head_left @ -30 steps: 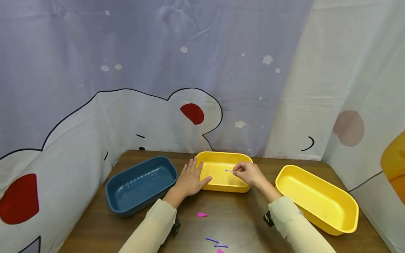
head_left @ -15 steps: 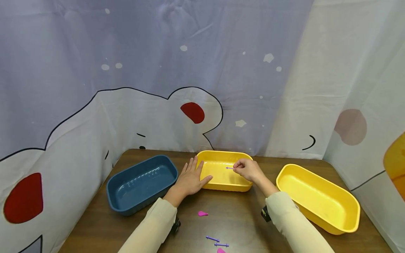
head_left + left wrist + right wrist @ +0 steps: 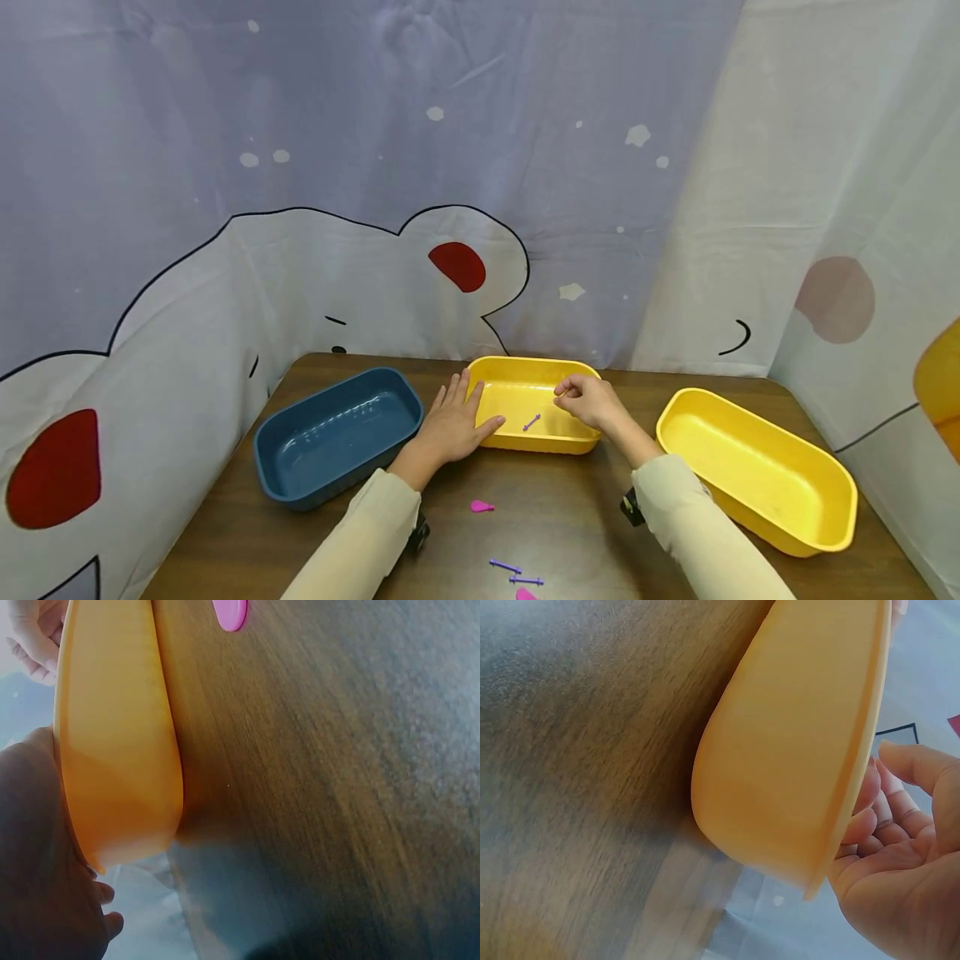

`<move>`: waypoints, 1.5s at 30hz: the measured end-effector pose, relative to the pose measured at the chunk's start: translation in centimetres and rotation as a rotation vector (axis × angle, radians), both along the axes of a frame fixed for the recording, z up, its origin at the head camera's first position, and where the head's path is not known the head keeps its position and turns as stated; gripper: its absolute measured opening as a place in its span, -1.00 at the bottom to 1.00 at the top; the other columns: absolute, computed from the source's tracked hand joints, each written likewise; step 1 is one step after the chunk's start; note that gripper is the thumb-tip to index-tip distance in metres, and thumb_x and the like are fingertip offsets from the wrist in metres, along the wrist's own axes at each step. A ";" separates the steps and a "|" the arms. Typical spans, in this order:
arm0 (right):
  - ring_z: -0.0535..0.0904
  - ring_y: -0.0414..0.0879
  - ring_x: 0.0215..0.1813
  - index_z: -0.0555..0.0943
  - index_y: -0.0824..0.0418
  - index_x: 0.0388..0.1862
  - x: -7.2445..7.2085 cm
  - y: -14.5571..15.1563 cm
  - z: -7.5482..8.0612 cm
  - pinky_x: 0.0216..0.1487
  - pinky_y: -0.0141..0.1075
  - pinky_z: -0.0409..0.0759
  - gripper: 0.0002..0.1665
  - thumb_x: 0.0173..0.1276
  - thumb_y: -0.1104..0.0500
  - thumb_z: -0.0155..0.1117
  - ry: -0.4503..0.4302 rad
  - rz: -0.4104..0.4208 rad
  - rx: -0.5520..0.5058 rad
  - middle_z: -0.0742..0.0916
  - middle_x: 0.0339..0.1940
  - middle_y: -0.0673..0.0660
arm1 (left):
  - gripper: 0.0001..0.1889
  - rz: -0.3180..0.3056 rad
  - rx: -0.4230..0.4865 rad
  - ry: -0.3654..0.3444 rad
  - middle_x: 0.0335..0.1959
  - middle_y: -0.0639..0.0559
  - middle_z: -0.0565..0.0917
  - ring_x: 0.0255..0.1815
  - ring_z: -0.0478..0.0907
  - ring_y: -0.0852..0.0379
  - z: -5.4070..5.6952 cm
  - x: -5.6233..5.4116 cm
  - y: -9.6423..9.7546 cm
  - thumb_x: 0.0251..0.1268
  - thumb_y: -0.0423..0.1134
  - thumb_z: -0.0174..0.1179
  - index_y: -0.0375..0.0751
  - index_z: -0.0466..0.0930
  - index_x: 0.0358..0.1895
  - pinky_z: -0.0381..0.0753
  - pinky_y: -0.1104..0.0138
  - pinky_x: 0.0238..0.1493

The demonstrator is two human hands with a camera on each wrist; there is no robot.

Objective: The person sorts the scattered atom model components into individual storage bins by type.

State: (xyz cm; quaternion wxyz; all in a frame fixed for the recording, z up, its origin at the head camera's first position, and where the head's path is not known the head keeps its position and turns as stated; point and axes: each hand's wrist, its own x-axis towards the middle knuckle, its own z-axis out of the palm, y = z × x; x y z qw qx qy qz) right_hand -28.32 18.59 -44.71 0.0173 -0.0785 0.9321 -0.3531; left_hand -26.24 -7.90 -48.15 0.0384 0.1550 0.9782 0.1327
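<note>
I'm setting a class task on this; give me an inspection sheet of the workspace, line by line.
Surface: brown wood-grain table.
Job's things: thin purple knob-ended rod inside the middle yellow rectangular tray.
Clutter: two more purple rods, a pink teardrop-shaped piece, another pink piece cut off by the frame.
Hands: left hand spread at that tray's left end; right hand over its right end, holding nothing visible.
Cables: nothing seen.
Surroundings: blue rectangular tray left, second yellow tray right; printed cloth backdrop behind.
</note>
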 end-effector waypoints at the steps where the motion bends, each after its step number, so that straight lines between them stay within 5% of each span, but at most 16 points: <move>1: 0.58 -0.11 -0.27 0.71 0.17 -0.24 0.2 0.0 0.1 -0.22 -0.30 0.50 -0.90 0.32 0.16 0.40 -0.002 0.000 -0.006 0.74 -0.35 0.03 | -0.08 0.001 0.001 0.000 0.69 -0.15 -0.21 0.69 -0.27 -0.14 0.0 0.0 0.0 0.46 0.46 -0.26 -0.11 -0.04 0.65 -0.19 -0.06 0.63; 19: 0.53 -0.27 -0.37 0.71 0.17 -0.23 5.8 0.5 1.2 -0.29 -0.39 0.51 -0.89 0.33 0.16 0.41 0.128 0.156 -0.032 0.70 -0.42 -0.09 | -0.07 -0.006 0.014 -0.002 0.69 -0.16 -0.20 0.69 -0.25 -0.15 0.2 0.1 0.0 0.46 0.44 -0.23 -0.13 -0.04 0.65 -0.17 -0.07 0.62; 45: 0.53 -0.39 -0.39 0.68 0.17 -0.26 14.2 0.0 -1.7 -0.39 -0.43 0.57 -0.91 0.29 0.26 0.44 0.097 0.389 -0.181 0.69 -0.41 -0.15 | -0.08 -0.014 0.013 -0.001 0.69 -0.17 -0.20 0.69 -0.24 -0.17 0.4 0.3 -0.1 0.47 0.43 -0.23 -0.14 -0.03 0.65 -0.17 -0.08 0.62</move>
